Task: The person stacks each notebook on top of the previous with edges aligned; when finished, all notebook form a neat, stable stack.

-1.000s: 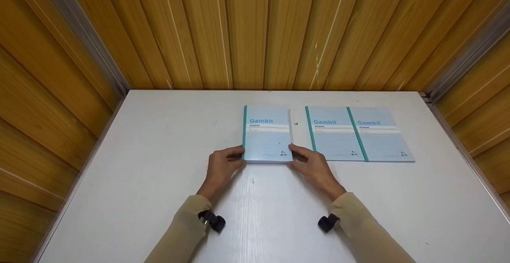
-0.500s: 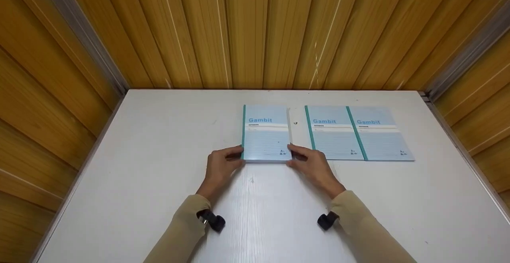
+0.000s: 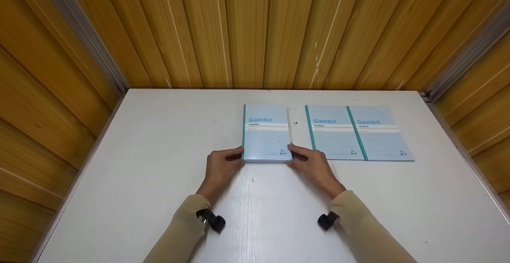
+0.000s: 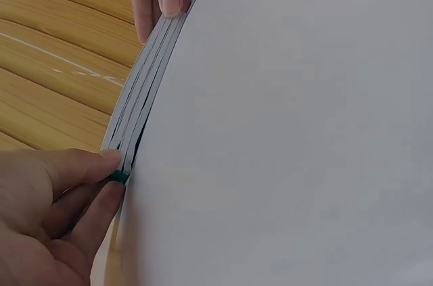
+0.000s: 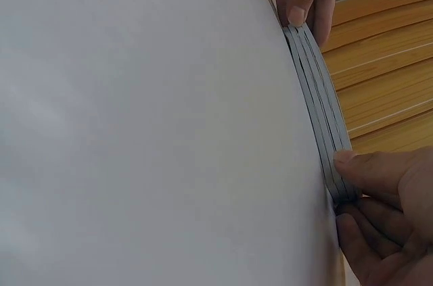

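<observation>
Left hand [image 3: 220, 166], right hand [image 3: 314, 166] pinch notebook stack [image 3: 265, 137] at near corners; 2 more notebooks [image 3: 334, 140] lie right of it.

This looks like a small booth, with 3 yellow-brown, wood-look walls [image 3: 247, 32] and grey corner posts [image 3: 85, 28] around 1 big white worktop [image 3: 159, 143].

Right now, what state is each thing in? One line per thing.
Notebook stack: top one closed, front cover up; stack lying flat on the white table
Middle notebook: closed, front cover up, flat
Far-right notebook: closed, front cover up, flat
Left hand: gripping the stack's near-left corner
Right hand: gripping its near-right corner
</observation>
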`<state>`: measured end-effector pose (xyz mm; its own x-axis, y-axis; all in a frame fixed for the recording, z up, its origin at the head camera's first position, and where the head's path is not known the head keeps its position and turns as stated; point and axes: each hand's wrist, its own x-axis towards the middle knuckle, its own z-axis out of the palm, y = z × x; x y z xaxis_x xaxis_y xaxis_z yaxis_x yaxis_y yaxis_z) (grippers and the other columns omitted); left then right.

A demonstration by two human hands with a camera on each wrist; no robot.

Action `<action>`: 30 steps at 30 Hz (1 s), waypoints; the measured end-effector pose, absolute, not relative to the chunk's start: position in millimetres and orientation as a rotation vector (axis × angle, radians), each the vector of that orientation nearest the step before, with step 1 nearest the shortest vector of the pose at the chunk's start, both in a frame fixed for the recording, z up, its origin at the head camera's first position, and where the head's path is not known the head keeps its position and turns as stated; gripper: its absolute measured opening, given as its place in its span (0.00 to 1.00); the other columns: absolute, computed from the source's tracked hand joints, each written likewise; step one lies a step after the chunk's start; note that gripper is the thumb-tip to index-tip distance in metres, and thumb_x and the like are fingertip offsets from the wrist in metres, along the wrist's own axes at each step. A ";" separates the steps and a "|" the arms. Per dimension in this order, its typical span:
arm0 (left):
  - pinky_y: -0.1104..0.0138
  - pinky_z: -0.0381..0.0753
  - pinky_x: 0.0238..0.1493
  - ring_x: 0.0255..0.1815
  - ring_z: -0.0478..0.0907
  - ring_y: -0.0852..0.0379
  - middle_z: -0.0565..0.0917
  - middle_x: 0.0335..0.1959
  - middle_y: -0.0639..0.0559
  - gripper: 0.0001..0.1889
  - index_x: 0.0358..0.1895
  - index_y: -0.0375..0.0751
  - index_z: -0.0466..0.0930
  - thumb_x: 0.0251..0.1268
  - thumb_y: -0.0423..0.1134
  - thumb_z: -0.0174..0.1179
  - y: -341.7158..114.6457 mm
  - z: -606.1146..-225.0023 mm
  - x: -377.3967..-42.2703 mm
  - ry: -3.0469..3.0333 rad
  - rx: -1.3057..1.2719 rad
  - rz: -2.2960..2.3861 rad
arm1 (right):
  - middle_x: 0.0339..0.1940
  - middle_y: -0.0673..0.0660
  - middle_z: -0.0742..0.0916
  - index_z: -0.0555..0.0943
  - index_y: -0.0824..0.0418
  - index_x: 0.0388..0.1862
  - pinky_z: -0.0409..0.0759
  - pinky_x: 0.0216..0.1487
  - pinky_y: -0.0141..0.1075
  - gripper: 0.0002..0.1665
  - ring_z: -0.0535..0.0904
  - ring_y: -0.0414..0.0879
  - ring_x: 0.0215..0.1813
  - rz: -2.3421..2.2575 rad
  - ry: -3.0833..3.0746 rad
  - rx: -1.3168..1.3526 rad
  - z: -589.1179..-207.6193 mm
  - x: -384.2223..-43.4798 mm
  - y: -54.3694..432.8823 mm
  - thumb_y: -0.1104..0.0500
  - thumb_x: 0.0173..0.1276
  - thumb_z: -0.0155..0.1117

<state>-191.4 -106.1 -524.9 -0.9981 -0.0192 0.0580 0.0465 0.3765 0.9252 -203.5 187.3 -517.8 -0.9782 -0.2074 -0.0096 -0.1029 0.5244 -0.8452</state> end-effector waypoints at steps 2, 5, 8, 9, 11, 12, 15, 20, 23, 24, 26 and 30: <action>0.59 0.83 0.63 0.62 0.84 0.49 0.88 0.58 0.47 0.20 0.57 0.38 0.90 0.62 0.23 0.74 -105.8 -525.2 -191.0 -2.555 -0.024 -1.717 | 0.73 0.56 0.80 0.79 0.58 0.74 0.71 0.76 0.49 0.33 0.73 0.53 0.76 -1.452 2.659 -0.278 -517.8 -203.6 187.3 0.62 0.70 0.76; 0.59 0.83 0.62 0.62 0.85 0.49 0.88 0.57 0.48 0.19 0.56 0.39 0.91 0.61 0.23 0.74 -105.0 -525.8 -190.3 -2.555 -0.025 -1.693 | 0.72 0.56 0.81 0.80 0.58 0.73 0.73 0.74 0.48 0.33 0.74 0.53 0.75 -1.443 2.674 -0.281 -517.8 -203.5 186.9 0.62 0.70 0.76; 0.60 0.84 0.62 0.61 0.85 0.50 0.88 0.57 0.48 0.19 0.55 0.40 0.91 0.61 0.23 0.74 -104.1 -526.3 -190.0 -2.562 -0.015 -1.679 | 0.72 0.55 0.81 0.80 0.57 0.73 0.74 0.74 0.48 0.33 0.75 0.53 0.75 -1.432 2.680 -0.276 -517.6 -203.5 186.7 0.61 0.70 0.77; 0.60 0.83 0.62 0.62 0.85 0.51 0.88 0.57 0.49 0.19 0.55 0.40 0.91 0.61 0.23 0.74 -103.9 -526.2 -189.8 -2.563 -0.011 -1.680 | 0.72 0.55 0.81 0.80 0.57 0.73 0.73 0.74 0.48 0.33 0.74 0.53 0.75 -1.429 2.679 -0.277 -517.7 -203.6 187.0 0.61 0.70 0.77; 0.61 0.83 0.62 0.62 0.85 0.51 0.88 0.57 0.49 0.19 0.55 0.40 0.91 0.62 0.24 0.74 -103.6 -526.0 -189.6 -2.568 -0.007 -1.675 | 0.72 0.55 0.81 0.80 0.57 0.73 0.73 0.74 0.48 0.33 0.74 0.53 0.75 -1.433 2.668 -0.266 -517.3 -203.8 187.4 0.61 0.70 0.77; 0.60 0.83 0.62 0.62 0.85 0.51 0.88 0.57 0.48 0.19 0.56 0.40 0.90 0.62 0.24 0.74 -103.7 -525.8 -189.4 -2.570 -0.017 -1.667 | 0.72 0.54 0.81 0.80 0.57 0.73 0.72 0.75 0.47 0.33 0.74 0.52 0.76 -1.432 2.663 -0.262 -517.4 -204.1 187.6 0.61 0.70 0.77; 0.60 0.84 0.61 0.61 0.85 0.50 0.88 0.58 0.47 0.20 0.58 0.39 0.89 0.63 0.24 0.74 -104.4 -524.7 -188.2 -2.573 -0.043 -1.667 | 0.73 0.55 0.81 0.80 0.57 0.73 0.71 0.76 0.47 0.34 0.73 0.53 0.76 -1.437 2.639 -0.259 -516.8 -204.6 188.4 0.61 0.70 0.77; 0.61 0.86 0.58 0.58 0.87 0.49 0.88 0.59 0.44 0.22 0.61 0.37 0.88 0.63 0.26 0.75 -105.1 -522.4 -187.2 -2.540 -0.061 -1.736 | 0.73 0.58 0.81 0.78 0.59 0.75 0.72 0.75 0.48 0.36 0.76 0.54 0.74 -1.455 2.594 -0.270 -513.9 -204.1 190.9 0.60 0.70 0.77; 0.61 0.85 0.59 0.59 0.86 0.48 0.87 0.60 0.44 0.22 0.61 0.35 0.87 0.63 0.28 0.75 -105.1 -520.4 -187.8 -2.497 -0.049 -1.766 | 0.71 0.58 0.83 0.77 0.59 0.76 0.74 0.73 0.48 0.37 0.79 0.54 0.71 -1.476 2.584 -0.263 -511.6 -204.1 193.5 0.58 0.70 0.78; 0.61 0.84 0.60 0.61 0.85 0.48 0.87 0.60 0.44 0.22 0.61 0.35 0.87 0.63 0.28 0.75 -104.9 -519.5 -188.2 -2.483 -0.042 -1.771 | 0.70 0.58 0.83 0.77 0.59 0.76 0.75 0.73 0.48 0.37 0.80 0.54 0.71 -1.482 2.586 -0.257 -510.7 -204.2 194.7 0.58 0.70 0.78; 0.60 0.83 0.62 0.63 0.84 0.47 0.87 0.61 0.44 0.22 0.61 0.34 0.87 0.64 0.28 0.75 -103.8 -516.7 -189.5 -2.454 -0.034 -1.774 | 0.70 0.58 0.84 0.77 0.59 0.76 0.76 0.72 0.48 0.37 0.80 0.55 0.70 -1.494 2.589 -0.237 -508.9 -204.6 198.2 0.57 0.70 0.78; 0.60 0.82 0.65 0.66 0.82 0.46 0.87 0.61 0.44 0.21 0.61 0.34 0.87 0.64 0.28 0.74 -98.0 -509.6 -193.1 -2.413 -0.046 -1.776 | 0.70 0.59 0.84 0.77 0.60 0.76 0.78 0.70 0.47 0.35 0.81 0.56 0.68 -1.528 2.603 -0.227 -505.7 -206.6 207.3 0.57 0.72 0.76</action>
